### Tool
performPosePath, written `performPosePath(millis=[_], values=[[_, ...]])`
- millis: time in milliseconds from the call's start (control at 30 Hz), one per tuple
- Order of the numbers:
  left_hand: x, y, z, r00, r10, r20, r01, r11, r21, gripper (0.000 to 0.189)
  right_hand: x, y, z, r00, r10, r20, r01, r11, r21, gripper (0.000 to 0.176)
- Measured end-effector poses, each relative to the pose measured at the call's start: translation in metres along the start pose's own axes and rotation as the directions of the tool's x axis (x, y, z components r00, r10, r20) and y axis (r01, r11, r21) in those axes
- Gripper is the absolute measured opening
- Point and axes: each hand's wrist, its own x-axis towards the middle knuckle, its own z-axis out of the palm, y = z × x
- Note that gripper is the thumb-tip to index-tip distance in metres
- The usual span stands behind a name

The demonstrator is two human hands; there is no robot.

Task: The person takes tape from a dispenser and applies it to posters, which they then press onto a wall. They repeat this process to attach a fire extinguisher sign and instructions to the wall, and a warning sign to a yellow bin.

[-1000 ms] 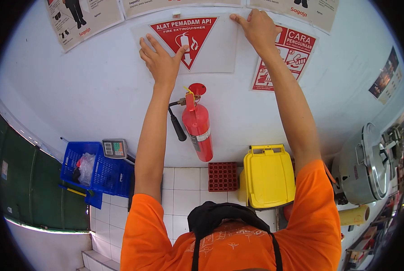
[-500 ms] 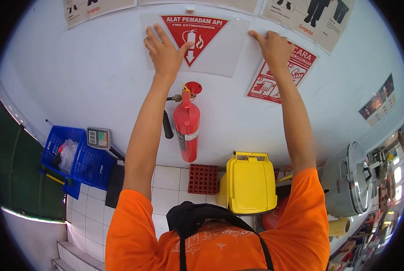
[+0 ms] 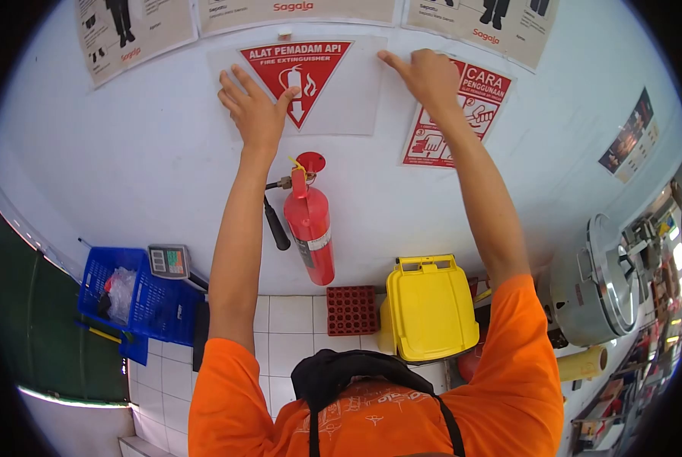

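A clear sheet (image 3: 352, 103) bearing a red triangular fire extinguisher sign (image 3: 322, 65) lies against the white wall. My left hand (image 3: 251, 113) is spread over the sheet's left part, its thumb reaching onto the triangle. At the sheet's right edge is the thumb of my right hand (image 3: 432, 84); its other fingers bend, partly hidden, over a red instruction poster (image 3: 482, 95). Neither hand grasps anything visible. Below the sheet, a red fire extinguisher (image 3: 308, 217) with a black horn (image 3: 277, 226) hangs on the wall.
Beige posters (image 3: 295, 14) line the wall above. On the floor side are a blue basket (image 3: 166, 301), a scale display (image 3: 169, 262), a dark red crate (image 3: 352, 311) and a yellow bin (image 3: 432, 312). A large metal pot (image 3: 584, 286) stands at the right.
The view has turned and shifted, so the sheet and both hands appear farther left and the extinguisher looks tilted. Both hands keep about the same places at the sheet.
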Motion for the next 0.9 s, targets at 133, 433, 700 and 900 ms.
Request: performPosePath(millis=[133,433,700,900], values=[[0.0,0.001,-0.002,1.0,0.003,0.013,-0.003,1.0,-0.028,0.118,-0.013,0.006,0.012,0.997,0.022,-0.069,-0.023,1.0,-0.01,0.073],[-0.002,-0.002,0.0,1.0,0.001,-0.03,-0.001,1.0,-0.011,0.119,-0.032,0.033,0.012,0.996,0.055,0.066,-0.052,0.997,-0.056,0.065],[-0.001,0.002,-0.007,0.997,-0.071,0.019,0.071,0.997,-0.022,0.117,-0.026,0.045,-0.007,0.94,-0.104,0.325,0.148,0.982,-0.115,0.057],[-0.001,0.004,-0.003,0.997,-0.076,0.0,0.076,0.997,0.023,0.119,-0.002,0.027,-0.014,0.908,-0.371,0.192,0.391,0.917,-0.076,0.051]])
